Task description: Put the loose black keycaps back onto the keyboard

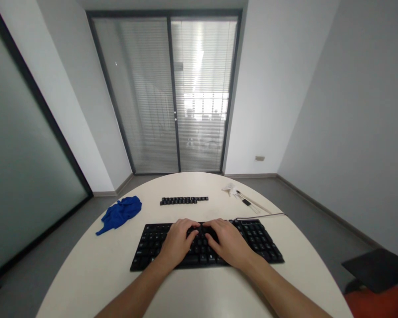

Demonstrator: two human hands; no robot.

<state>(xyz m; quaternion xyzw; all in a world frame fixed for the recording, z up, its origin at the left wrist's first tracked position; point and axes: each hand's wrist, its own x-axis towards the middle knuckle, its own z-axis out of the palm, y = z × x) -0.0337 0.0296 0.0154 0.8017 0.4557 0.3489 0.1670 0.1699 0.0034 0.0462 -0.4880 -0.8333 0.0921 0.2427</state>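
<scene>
A black keyboard [202, 260] lies flat on the table in front of me, with number keys at its right end. My left hand [179, 238] rests over its middle, fingers bent, with a gap between thumb and forefinger. Close beside it, my right hand [227, 238] reaches onto the same keys, its thumb apart from the forefinger. The tips of both hands almost meet near the upper middle of the keyboard. Some fingertips are hidden behind the hands. Beyond the keyboard, loose black keycaps [179, 201] stand lined up in rows.
A crumpled blue cloth [121, 213] lies at the left of the round white table [199, 296]. At the back right are a clear plastic bag [230, 189], a thin brush [252, 201] and a black-handled wire tool [246, 202]. The keyboard's cable [268, 216] crosses the right edge.
</scene>
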